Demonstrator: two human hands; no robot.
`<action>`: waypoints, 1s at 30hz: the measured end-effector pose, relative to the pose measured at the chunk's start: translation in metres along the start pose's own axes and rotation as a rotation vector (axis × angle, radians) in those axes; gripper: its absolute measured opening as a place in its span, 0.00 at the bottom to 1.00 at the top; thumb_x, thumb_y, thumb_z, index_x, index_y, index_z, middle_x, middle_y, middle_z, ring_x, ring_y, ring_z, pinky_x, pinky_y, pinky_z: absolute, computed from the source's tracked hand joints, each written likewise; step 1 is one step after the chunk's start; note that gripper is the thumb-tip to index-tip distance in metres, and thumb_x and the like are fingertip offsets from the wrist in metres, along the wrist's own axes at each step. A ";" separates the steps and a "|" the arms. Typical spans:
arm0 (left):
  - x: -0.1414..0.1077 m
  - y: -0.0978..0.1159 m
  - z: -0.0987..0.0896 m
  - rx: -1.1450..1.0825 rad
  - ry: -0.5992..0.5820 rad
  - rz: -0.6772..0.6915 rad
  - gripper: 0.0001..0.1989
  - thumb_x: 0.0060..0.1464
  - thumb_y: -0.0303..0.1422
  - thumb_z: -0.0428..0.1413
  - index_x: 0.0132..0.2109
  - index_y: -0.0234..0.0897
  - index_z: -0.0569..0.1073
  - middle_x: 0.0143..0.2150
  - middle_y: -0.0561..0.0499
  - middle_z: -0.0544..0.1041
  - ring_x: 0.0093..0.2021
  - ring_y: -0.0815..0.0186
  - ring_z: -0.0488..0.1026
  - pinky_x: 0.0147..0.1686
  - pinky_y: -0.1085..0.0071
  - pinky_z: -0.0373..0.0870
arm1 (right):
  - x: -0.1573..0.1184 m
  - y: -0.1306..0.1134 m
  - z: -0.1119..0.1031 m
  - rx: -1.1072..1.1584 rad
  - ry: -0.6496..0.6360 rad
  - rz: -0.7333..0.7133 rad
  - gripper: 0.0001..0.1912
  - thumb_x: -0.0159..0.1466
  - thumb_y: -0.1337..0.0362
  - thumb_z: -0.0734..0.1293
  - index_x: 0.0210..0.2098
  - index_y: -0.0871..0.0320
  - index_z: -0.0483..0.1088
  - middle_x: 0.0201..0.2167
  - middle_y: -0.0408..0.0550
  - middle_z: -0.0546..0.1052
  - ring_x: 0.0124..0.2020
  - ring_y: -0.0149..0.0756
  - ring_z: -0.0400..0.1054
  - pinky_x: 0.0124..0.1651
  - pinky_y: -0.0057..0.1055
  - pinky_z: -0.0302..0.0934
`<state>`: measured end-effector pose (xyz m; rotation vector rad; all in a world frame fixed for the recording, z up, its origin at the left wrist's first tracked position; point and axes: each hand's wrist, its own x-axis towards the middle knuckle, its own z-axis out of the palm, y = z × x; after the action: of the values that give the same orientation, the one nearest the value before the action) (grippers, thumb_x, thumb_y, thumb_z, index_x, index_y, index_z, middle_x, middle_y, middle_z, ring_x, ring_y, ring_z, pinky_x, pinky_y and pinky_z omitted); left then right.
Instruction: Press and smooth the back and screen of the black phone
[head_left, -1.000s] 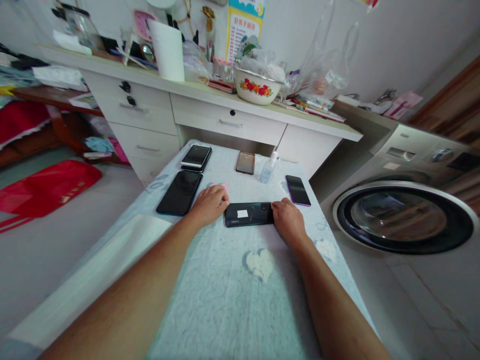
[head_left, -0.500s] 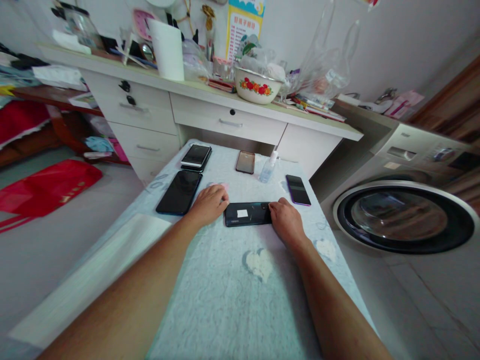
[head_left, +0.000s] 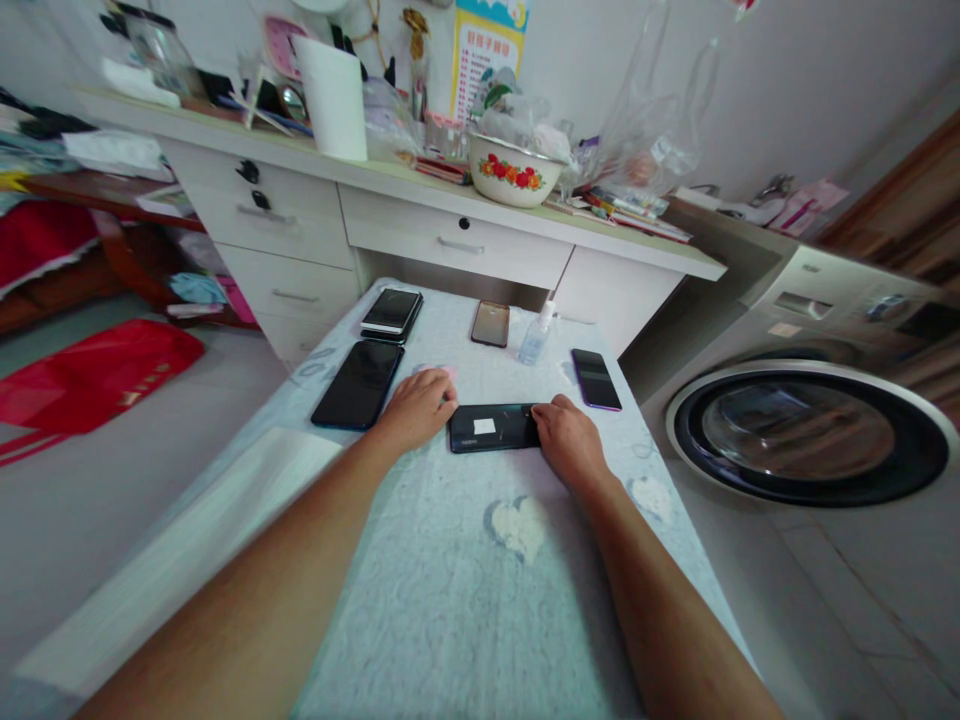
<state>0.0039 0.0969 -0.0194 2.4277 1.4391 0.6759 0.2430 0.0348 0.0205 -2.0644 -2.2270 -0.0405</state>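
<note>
- Before you stretches a table (head_left: 450, 600) with a pale blue, heart-patterned top; beyond it stands a white drawer cabinet (head_left: 630, 290), and to your right a washing machine (head_left: 814, 430).
- Your OPPO phone (head_left: 495, 440) lies crosswise near the middle of the table, dark back up, with a white sticker (head_left: 484, 426) on it.
- Your left hand (head_left: 421, 405) sits at the phone's left end, fingers curled in by its edge; whether that grip is clasping it, I cannot tell.
- Your right hand (head_left: 568, 435) covers part of the other end with its fingertips; that grip touches the phone, but I cannot tell whether it pinches or only rests.
- Just beside your left hand lies a large black phone (head_left: 360, 385), screen up, with a stack of phones (head_left: 392, 312) behind it.
- Farther back you have a brown phone case (head_left: 490, 325) and, near it, a clear spray bottle (head_left: 534, 338).
- Beyond your right hand, a purple-edged phone (head_left: 597, 380) lies near the table's right edge.
</note>
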 end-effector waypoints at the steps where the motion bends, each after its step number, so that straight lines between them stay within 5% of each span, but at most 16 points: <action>1: 0.000 0.000 0.000 -0.003 0.002 -0.001 0.05 0.56 0.31 0.48 0.36 0.39 0.68 0.54 0.45 0.70 0.60 0.57 0.61 0.58 0.57 0.58 | 0.001 0.001 0.000 -0.002 -0.002 0.019 0.18 0.71 0.62 0.53 0.42 0.54 0.74 0.38 0.48 0.71 0.37 0.32 0.67 0.39 0.27 0.53; 13: 0.000 0.000 -0.001 -0.011 0.008 -0.004 0.04 0.55 0.31 0.49 0.35 0.40 0.69 0.54 0.47 0.70 0.59 0.59 0.62 0.59 0.58 0.58 | 0.007 0.008 0.006 -0.005 0.030 0.092 0.18 0.70 0.62 0.53 0.41 0.55 0.74 0.38 0.48 0.71 0.38 0.32 0.67 0.40 0.27 0.53; 30: 0.000 -0.001 0.001 -0.007 0.014 0.001 0.05 0.55 0.31 0.48 0.36 0.40 0.68 0.53 0.47 0.70 0.59 0.58 0.61 0.58 0.57 0.59 | 0.004 -0.005 0.000 0.007 -0.001 -0.016 0.18 0.70 0.63 0.53 0.40 0.55 0.74 0.37 0.47 0.70 0.38 0.32 0.66 0.41 0.26 0.54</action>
<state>0.0034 0.0976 -0.0207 2.4230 1.4386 0.6990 0.2375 0.0386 0.0208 -2.0434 -2.2411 -0.0322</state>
